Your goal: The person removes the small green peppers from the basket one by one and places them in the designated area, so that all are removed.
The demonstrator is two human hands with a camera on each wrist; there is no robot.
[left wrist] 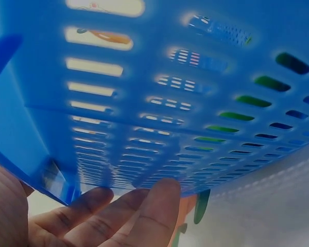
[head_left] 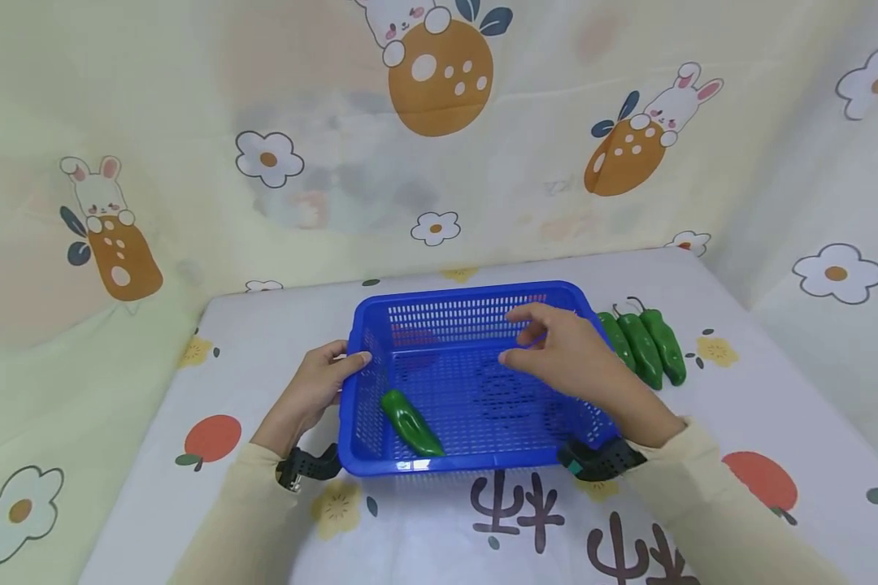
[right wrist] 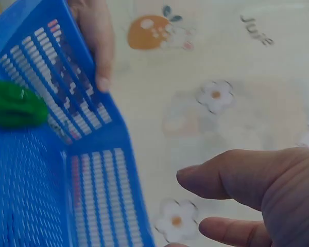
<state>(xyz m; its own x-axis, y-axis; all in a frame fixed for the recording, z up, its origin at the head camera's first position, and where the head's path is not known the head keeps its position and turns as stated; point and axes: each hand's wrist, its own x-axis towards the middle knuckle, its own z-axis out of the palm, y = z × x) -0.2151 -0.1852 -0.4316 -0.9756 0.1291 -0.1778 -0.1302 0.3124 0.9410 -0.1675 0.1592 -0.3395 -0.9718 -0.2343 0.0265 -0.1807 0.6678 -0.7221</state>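
A blue plastic basket [head_left: 475, 463] with slotted walls stands on the table. My left hand [head_left: 320, 382] grips its left rim, thumb over the edge; in the left wrist view the fingers [left wrist: 162, 206] lie against the outside of the slotted wall. One green chili pepper [head_left: 412, 422] lies inside, at the front left of the basket. Over the basket's right part hovers my right hand [head_left: 567, 349], holding nothing, with thumb and forefinger apart. In the right wrist view the same pepper [right wrist: 15, 105] shows at the left.
Right of the basket, three green peppers [head_left: 651, 345] lie side by side, the nearest partly hidden by the basket rim and my hand. A white patterned cloth [head_left: 263, 520] covers the table. Behind it hangs a cream curtain [head_left: 336, 219] with rabbit prints.
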